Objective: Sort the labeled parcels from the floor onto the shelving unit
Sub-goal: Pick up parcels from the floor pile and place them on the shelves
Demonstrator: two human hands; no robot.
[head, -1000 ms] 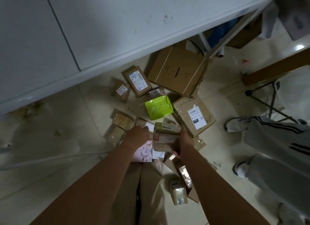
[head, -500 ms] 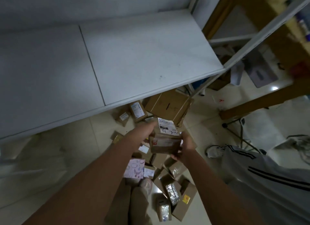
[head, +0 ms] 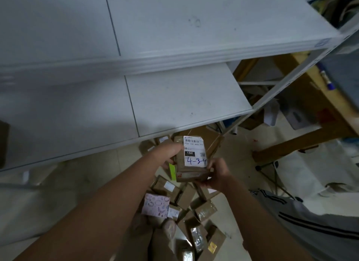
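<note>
Both hands clasp one small brown cardboard parcel [head: 180, 159]. The left hand [head: 167, 153] curls round its left edge and the right hand [head: 218, 173] round its lower right corner. Its white label bears blue handwriting starting "4-3". The parcel is held just in front of the white shelving unit's [head: 184, 105] lower board, above a floor heap of taped boxes [head: 186, 200] and a pink patterned box [head: 155, 204].
</note>
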